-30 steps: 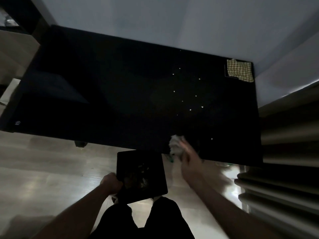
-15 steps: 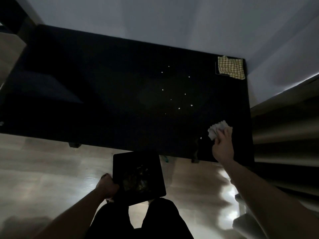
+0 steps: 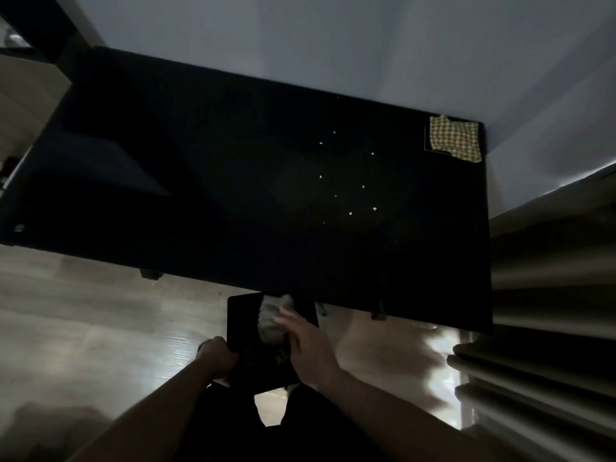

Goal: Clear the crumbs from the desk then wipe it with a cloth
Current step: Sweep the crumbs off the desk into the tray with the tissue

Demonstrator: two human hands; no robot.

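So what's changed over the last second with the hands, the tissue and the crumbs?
The right hand swung the crumpled white tissue out to the black desk's right front, then back left over the dark square tray. The lone crumb near the front edge is gone. The left hand still grips the tray; scattered crumbs and the checked yellow cloth stayed.

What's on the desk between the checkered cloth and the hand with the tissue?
In the head view, small pale crumbs dot the dark desk between the checkered cloth and the right hand.
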